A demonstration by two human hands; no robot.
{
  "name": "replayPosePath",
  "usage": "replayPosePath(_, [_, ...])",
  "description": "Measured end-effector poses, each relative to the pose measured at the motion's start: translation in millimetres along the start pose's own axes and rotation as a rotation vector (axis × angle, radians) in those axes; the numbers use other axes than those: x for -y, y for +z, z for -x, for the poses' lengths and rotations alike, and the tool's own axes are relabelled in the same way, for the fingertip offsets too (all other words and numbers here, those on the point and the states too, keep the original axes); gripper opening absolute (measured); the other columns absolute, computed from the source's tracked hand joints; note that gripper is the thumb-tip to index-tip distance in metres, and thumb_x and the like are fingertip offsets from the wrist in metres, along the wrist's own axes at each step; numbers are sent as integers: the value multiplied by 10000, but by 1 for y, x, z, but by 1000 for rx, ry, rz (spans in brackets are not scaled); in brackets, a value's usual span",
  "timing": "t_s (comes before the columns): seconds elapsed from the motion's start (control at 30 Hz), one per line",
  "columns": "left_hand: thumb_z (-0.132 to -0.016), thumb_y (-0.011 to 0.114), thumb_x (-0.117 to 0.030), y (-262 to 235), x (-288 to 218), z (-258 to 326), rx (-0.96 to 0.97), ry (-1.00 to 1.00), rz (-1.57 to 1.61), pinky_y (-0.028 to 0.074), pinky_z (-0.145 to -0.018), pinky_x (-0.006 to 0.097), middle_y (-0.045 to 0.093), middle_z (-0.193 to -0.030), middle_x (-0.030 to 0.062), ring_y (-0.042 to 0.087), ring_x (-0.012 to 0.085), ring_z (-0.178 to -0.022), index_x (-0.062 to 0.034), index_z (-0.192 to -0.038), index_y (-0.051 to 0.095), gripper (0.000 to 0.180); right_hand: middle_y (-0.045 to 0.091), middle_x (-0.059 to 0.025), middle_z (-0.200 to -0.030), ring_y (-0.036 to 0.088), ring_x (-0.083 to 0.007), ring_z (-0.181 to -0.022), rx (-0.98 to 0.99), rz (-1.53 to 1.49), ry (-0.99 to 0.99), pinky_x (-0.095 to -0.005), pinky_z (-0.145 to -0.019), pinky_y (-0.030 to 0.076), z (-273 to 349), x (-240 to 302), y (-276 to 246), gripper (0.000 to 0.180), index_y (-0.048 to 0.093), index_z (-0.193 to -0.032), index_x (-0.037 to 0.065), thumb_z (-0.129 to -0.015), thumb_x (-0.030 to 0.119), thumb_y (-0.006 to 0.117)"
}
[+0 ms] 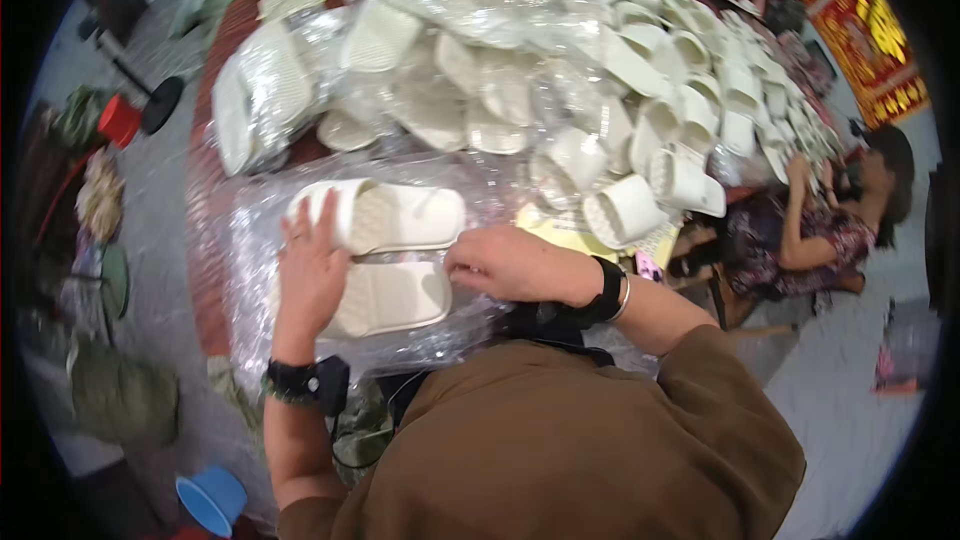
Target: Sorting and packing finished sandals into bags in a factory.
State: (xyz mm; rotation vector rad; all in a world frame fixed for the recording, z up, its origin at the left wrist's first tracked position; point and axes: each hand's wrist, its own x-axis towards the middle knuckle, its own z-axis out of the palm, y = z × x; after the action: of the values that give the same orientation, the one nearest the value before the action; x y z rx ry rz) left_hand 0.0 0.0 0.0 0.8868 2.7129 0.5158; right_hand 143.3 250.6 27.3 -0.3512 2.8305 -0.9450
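Note:
Two white slide slippers lie side by side on clear plastic bags (255,285) in front of me. The far slipper (420,217) and the near slipper (400,300) both have their strap ends to the left. My left hand (312,270) rests across those strap ends, fingers stretched and spread, and covers much of the near strap. At the other end, my right hand (500,262) sits beside the slippers' heels with its fingers curled and pressed together. Whatever those fingertips may hold is hidden.
Bagged slippers (380,35) heap across the far table, with loose white slippers (655,130) at right. Yellow paper (540,227) lies right of my work. A seated person (800,220) handles slippers at the right edge. A blue bucket (212,498) stands on the floor.

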Motion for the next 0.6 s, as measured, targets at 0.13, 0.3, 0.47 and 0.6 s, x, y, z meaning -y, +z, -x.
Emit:
replayPosePath(0.13, [-858,432,-184,13,-10,-2,-85,60,22,222,-1117,611,240,-1551,239,177,556,-1394,-223,-1519,277,680,640,-130,-886,634,-305,-824,-33,-57,96,-389,-709,509,62,-23,-33,168,649,-987,43,-874,168,645])
replayPosePath(0.3, [-843,407,-155,9,-8,-5,-94,70,11,231,-1124,581,248,-1543,248,188,559,-1390,-226,-1521,278,693,636,-118,-801,638,-261,-696,-361,-22,420,-348,-638,511,123,-49,-66,137,671,-964,28,-852,107,664])
replayPosePath(0.47, [-840,395,-148,11,-9,-5,-106,80,16,209,-1147,547,255,-1534,260,196,550,-1390,-203,-1519,285,690,632,-122,-813,639,-239,-690,-366,90,463,-339,-636,512,144,-69,-51,129,673,-958,33,-846,96,669])
replayPosePath(0.6, [-846,387,-145,11,-8,-6,-113,138,29,185,-1158,536,256,-1529,272,197,546,-1390,-195,-1516,295,678,618,-125,-830,625,-275,-751,-368,122,353,-369,-678,506,129,-75,-24,142,665,-969,36,-851,115,654])
